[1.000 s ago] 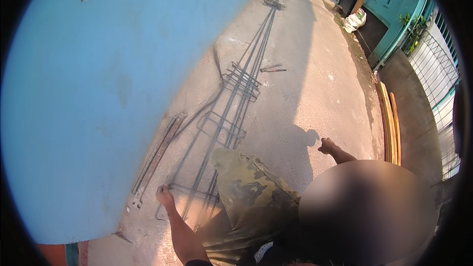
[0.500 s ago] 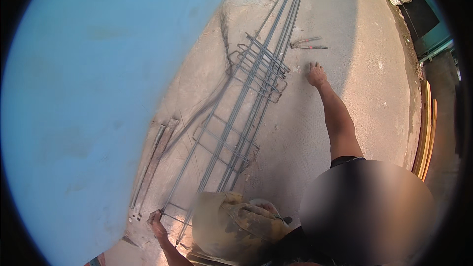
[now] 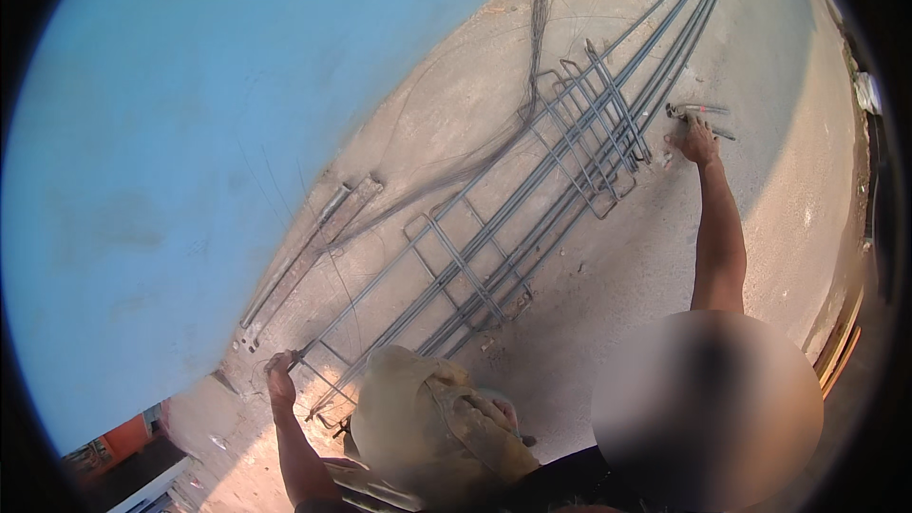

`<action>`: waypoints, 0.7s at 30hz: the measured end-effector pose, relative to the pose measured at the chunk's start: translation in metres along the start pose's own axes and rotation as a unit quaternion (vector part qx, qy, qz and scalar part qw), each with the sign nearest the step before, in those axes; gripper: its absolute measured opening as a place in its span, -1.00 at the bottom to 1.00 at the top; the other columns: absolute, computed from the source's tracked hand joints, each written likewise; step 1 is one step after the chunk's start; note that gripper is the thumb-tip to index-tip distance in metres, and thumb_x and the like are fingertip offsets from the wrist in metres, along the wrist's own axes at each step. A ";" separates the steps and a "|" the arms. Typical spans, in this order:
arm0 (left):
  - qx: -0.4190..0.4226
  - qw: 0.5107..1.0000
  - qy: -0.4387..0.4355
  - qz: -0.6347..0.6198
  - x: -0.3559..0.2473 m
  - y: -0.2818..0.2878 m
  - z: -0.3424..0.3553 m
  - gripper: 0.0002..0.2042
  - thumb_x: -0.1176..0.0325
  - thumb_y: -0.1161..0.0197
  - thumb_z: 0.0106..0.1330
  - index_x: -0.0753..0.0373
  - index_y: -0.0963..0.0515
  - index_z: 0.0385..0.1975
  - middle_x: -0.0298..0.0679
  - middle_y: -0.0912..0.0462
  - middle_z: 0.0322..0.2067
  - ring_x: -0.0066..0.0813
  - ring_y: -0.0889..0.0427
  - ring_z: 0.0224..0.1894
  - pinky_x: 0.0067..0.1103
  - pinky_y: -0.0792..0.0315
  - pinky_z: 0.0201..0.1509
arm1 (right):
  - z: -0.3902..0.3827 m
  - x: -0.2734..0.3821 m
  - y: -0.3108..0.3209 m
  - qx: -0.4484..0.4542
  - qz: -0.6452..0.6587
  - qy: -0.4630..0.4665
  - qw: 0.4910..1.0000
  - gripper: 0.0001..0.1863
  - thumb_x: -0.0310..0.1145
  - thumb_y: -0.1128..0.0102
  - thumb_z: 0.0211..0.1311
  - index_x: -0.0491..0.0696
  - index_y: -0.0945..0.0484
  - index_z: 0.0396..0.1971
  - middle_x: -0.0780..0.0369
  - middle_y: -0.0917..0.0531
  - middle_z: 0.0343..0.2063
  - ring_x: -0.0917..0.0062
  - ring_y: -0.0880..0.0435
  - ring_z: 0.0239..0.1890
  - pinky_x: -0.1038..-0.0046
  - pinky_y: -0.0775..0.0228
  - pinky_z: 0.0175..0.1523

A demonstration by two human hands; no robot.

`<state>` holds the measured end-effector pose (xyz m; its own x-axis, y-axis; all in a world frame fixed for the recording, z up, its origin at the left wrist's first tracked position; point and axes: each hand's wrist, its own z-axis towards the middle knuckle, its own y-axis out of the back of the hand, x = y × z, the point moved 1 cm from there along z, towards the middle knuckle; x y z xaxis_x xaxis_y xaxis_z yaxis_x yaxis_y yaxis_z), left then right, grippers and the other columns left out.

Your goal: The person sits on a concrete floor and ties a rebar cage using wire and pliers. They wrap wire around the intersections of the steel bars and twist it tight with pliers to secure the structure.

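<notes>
Rough pale ground [image 3: 617, 266], part shade, part sun; blue wall [image 3: 180, 133] to the left of the steel bar frame [image 3: 465, 268]. Frame lies on the ground, long bars running away from the person, cross ties set along it. Cluster of bent ties [image 3: 600, 123] sits on its farther stretch. Left hand [image 3: 281, 376] at the frame's near left corner, fingers curled in; cannot tell whether clamped on bar or on something small there. Right hand [image 3: 698, 140] out beyond the frame's right side, thumb apart from the other fingers, which reach over the handles of pincers [image 3: 708, 108]; grip not seen closed. Pincers flat on the ground, right of the tie cluster on the frame. Wire bundle [image 3: 527, 114] along the frame's left side. Trouser leg [image 3: 408, 418] covers part of the frame's near end.
</notes>
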<state>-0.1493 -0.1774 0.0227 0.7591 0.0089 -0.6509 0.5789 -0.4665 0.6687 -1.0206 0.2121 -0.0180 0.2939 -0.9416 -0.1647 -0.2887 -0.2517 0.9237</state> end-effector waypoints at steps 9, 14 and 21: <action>0.048 0.980 -0.182 -0.068 0.016 0.012 0.023 -0.64 0.12 -0.08 0.36 0.31 -0.63 -0.18 -0.10 -0.68 -0.21 -0.29 -0.62 -0.12 -0.41 -0.43 0.05 | -0.074 -0.048 -0.113 -0.283 -0.202 0.177 0.921 -0.61 -0.11 0.01 0.35 0.01 -0.45 0.07 0.12 -0.52 0.02 0.16 -0.51 0.04 0.12 -0.40 0.06; 0.017 0.994 0.091 -0.059 0.087 0.004 0.007 -0.63 0.05 -0.22 0.26 0.20 -0.68 -0.16 -0.14 -0.69 -0.13 -0.31 -0.57 0.04 -0.35 -0.35 0.17 | -0.181 -0.014 -0.117 -0.301 -0.108 0.290 0.902 -0.60 -0.17 0.05 0.38 -0.20 -0.41 -0.01 -0.07 -0.40 0.15 0.07 -0.38 0.16 0.09 -0.23 0.19; 0.103 0.979 0.120 -0.129 -0.016 0.013 0.026 -0.64 0.12 -0.26 0.25 0.32 -0.67 -0.19 -0.13 -0.71 -0.20 -0.35 -0.60 -0.07 -0.46 -0.38 0.15 | -0.263 0.060 -0.100 -0.284 0.184 0.291 0.895 -0.61 -0.28 0.00 0.36 -0.39 -0.43 -0.13 -0.23 -0.40 0.09 -0.08 -0.41 0.11 0.07 -0.22 0.20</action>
<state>-0.1618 -0.2064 0.0328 0.6576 0.3460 -0.6692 0.7073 -0.5894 0.3903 -0.7344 0.2398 -0.0293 0.7463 -0.6198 0.2427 -0.0026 0.3619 0.9322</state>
